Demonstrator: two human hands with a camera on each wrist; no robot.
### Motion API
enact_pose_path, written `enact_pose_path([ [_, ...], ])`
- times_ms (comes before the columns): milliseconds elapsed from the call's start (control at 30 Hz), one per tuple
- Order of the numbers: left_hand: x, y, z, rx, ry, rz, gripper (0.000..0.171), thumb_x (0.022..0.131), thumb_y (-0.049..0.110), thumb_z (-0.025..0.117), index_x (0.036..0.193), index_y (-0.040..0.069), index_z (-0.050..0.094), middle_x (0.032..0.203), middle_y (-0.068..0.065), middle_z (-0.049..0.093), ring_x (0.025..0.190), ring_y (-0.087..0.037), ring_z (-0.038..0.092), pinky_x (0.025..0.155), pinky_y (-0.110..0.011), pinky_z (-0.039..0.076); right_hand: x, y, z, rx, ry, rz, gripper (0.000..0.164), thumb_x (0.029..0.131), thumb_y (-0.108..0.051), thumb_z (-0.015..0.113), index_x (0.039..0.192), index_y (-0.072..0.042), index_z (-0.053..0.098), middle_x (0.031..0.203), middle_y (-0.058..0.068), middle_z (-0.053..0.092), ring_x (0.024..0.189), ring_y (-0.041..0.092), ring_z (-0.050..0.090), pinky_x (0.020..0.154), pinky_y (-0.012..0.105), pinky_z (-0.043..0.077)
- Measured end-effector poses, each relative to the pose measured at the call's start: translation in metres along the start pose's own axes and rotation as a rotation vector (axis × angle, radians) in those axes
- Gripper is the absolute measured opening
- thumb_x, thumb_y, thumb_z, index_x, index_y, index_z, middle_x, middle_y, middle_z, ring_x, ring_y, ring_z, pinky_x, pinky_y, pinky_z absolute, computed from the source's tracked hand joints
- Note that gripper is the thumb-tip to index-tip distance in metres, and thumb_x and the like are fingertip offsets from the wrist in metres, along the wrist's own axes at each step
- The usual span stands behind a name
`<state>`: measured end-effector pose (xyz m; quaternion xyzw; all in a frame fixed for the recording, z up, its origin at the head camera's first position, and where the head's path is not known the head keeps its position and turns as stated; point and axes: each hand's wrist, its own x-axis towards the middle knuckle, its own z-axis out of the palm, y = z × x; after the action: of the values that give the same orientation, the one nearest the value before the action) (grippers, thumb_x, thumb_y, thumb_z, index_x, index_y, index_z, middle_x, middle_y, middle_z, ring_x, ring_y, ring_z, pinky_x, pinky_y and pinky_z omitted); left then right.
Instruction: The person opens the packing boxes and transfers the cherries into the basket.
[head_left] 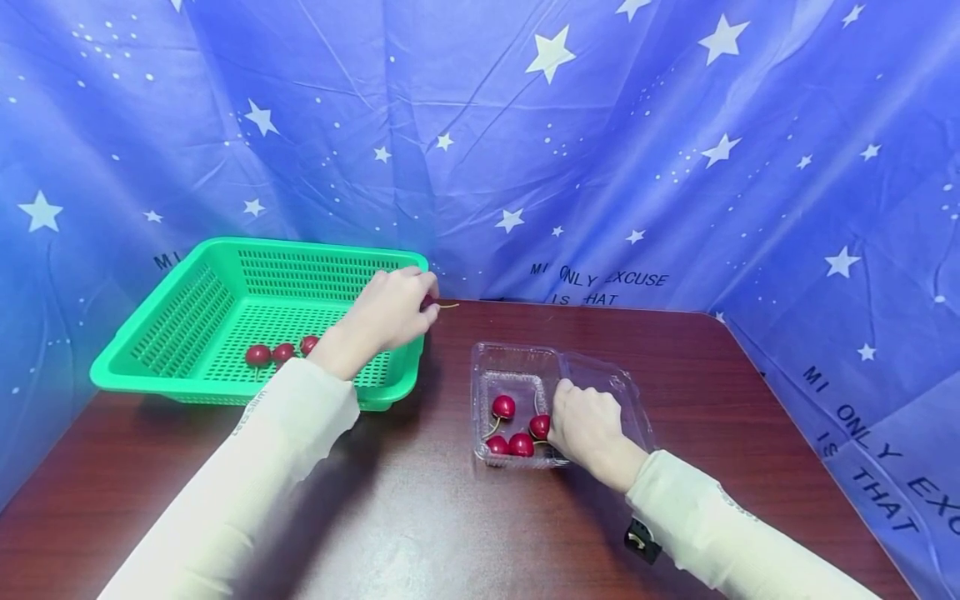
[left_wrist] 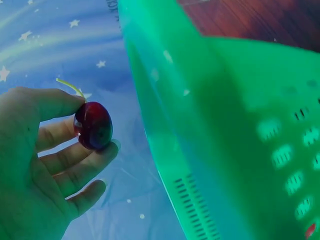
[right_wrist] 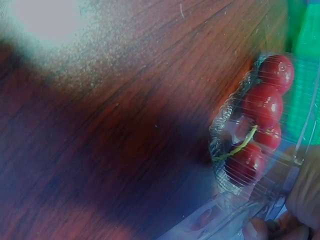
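A dark red cherry (left_wrist: 94, 125) with a yellow-green stem is pinched between the thumb and fingers of my left hand (head_left: 393, 308). That hand hovers over the right rim of a green slotted basket (head_left: 420, 367), where several red cherries (head_left: 258, 356) lie on the floor. My right hand (head_left: 588, 425) grips the near right wall of a clear plastic box (head_left: 477, 375) at its hinge side. Inside the box several cherries (head_left: 503, 407) sit toward the front, some with stems showing. In the right wrist view the fingers (right_wrist: 255, 229) hold the box's edge.
The box's clear lid (head_left: 611, 375) lies folded open to the right, partly behind the right hand. Both things stand on a brown wooden table (head_left: 405, 517). A blue star-printed curtain (head_left: 480, 167) hangs around its back and right sides.
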<state>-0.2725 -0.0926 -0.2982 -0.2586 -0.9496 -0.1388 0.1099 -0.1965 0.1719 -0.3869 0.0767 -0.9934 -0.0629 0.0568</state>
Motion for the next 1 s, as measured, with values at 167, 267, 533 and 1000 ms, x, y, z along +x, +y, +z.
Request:
enact_pose_path([
  [167,-0.001,-0.009,-0.002,-0.047,0.001,-0.059,0.025,0.090,0.016,0.056,0.104,-0.002,0.067,0.097,-0.018,0.068,0.085,-0.032,0.062,0.078,-0.048,0.050,0.000,-0.001,0.001,-0.001,0.004,-0.004,0.035,0.071,-0.026,0.073,0.074,-0.001,0.049,0.066,0.020,0.068,0.062,0.040,0.066,0.049,0.049,0.052],
  [267,-0.004,-0.017,-0.003,-0.080,-0.006,-0.089,0.027,0.090,0.015,0.055,0.106,-0.003,0.066,0.097,-0.019,0.067,0.085,-0.032,0.060,0.079,-0.048,0.049,0.000,-0.001,0.001,0.002,0.011,-0.006,0.035,0.071,-0.026,0.072,0.074,-0.001,0.049,0.066,0.020,0.068,0.061,0.040,0.066,0.049,0.049,0.052],
  [533,-0.014,-0.040,-0.003,-0.115,-0.020,-0.170,0.028,0.090,0.014,0.054,0.108,-0.004,0.065,0.102,-0.021,0.067,0.089,-0.034,0.058,0.081,-0.051,0.049,-0.001,0.001,0.001,0.001,0.013,-0.007,0.035,0.070,-0.026,0.073,0.074,-0.001,0.049,0.065,0.020,0.067,0.060,0.040,0.065,0.049,0.049,0.052],
  [1000,-0.036,-0.074,-0.002,-0.003,-0.099,-0.234,0.028,0.091,0.013,0.050,0.107,-0.006,0.065,0.101,-0.025,0.066,0.090,-0.038,0.060,0.080,-0.056,0.047,-0.001,0.001,0.000,0.006,-0.009,-0.002,0.032,0.072,-0.023,0.070,0.075,0.000,0.049,0.066,0.021,0.067,0.062,0.040,0.065,0.050,0.049,0.052],
])
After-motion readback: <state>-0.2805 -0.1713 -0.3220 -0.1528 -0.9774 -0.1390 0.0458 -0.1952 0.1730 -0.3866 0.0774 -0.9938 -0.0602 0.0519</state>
